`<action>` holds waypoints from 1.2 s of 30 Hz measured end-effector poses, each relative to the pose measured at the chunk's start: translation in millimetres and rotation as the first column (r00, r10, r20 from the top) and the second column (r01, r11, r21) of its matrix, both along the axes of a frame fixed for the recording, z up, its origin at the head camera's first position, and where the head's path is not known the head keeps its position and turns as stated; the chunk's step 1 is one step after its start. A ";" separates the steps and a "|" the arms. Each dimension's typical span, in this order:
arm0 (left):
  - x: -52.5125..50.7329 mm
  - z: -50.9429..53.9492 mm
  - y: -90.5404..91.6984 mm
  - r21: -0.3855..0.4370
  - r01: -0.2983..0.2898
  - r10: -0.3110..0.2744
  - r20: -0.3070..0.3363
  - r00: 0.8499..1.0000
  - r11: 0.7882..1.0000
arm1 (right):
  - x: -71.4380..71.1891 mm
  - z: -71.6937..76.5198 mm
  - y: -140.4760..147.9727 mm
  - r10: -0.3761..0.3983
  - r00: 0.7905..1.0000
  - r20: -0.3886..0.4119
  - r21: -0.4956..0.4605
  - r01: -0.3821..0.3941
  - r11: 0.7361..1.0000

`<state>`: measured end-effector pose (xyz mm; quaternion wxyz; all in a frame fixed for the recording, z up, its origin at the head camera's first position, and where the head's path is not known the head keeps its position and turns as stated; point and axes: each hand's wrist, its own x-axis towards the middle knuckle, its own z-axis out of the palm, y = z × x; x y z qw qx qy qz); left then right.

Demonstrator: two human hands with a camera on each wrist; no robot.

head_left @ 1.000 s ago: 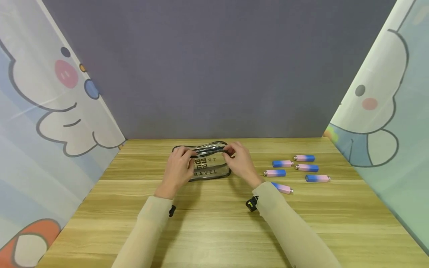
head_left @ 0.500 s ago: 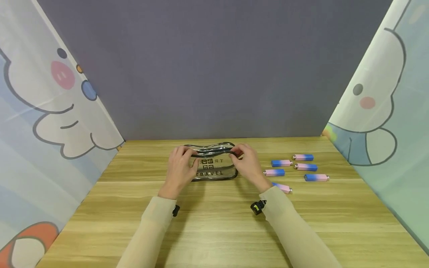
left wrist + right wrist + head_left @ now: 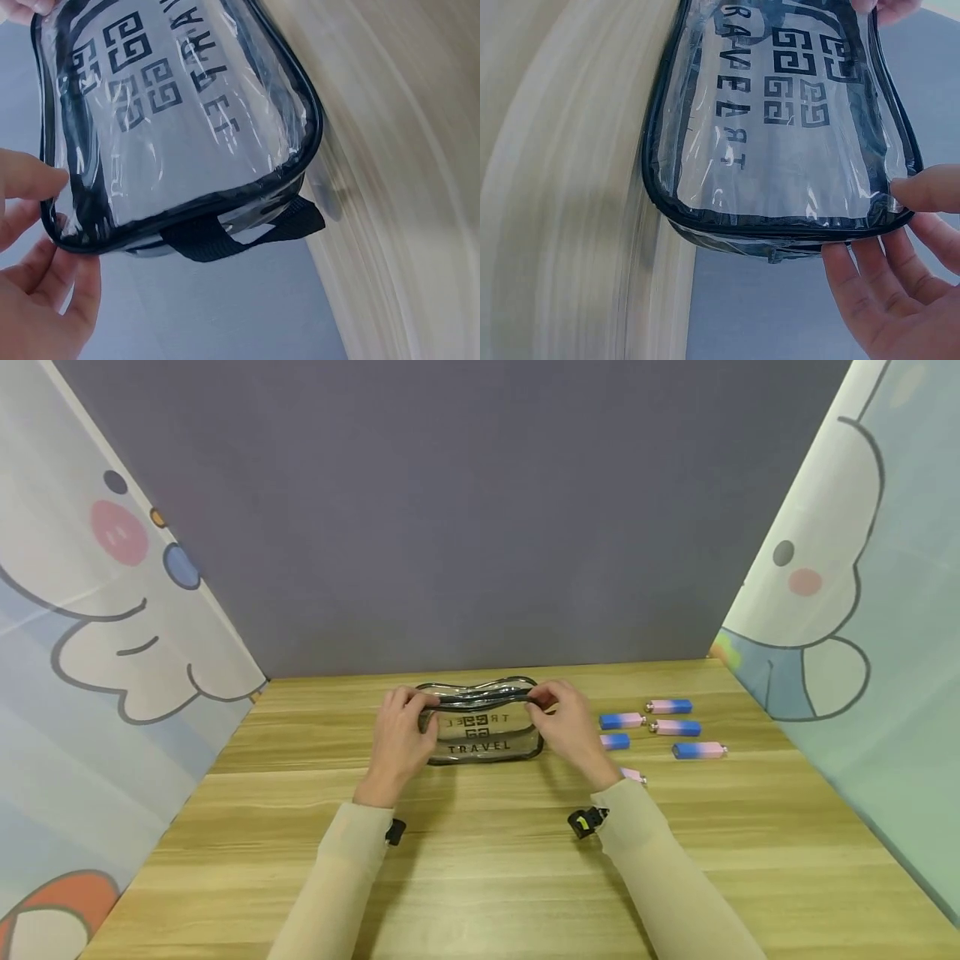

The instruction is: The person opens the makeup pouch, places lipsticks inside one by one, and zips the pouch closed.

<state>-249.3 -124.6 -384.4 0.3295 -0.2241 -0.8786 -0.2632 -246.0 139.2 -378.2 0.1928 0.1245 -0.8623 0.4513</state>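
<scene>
Left grip [image 3: 400, 737] and right grip [image 3: 567, 723] pinch the clear pouch [image 3: 483, 735] at its rim — six tubes [image 3: 677, 727], right of both, lie outside, unheld.

Sleeves out front, both plain pale cream, long, slim toward straight cuffs! Left sleeve [image 3: 348, 860], nearer desk's [image 3: 487, 885] left edge: small black device [image 3: 395, 833] peeking past cuff, partly hidden. Over on right sleeve [image 3: 663, 868], matching cuff, blocky black wrist unit [image 3: 582, 823], bright yellow-green mark on it! Left hand [image 3: 401, 739], right hand [image 3: 567, 727]: both bare.
</scene>
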 end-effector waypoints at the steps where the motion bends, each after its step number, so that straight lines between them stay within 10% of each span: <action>1: 0.5 0.0 0.0 0.015 -0.002 0.001 0.016 1.000 1.000 | 0.0 0.1 1.2 -0.002 1.000 -0.001 0.003 0.002 1.000; 22: 9.5 6.1 0.8 0.146 -0.030 0.007 0.161 0.987 0.989 | 5.2 8.7 3.3 -0.038 0.999 -0.011 0.065 0.039 0.997; 36: 10.3 9.3 -1.2 0.147 0.027 -0.055 0.188 0.981 0.989 | 14.5 25.8 -17.3 -0.057 0.996 -0.070 0.334 0.078 0.939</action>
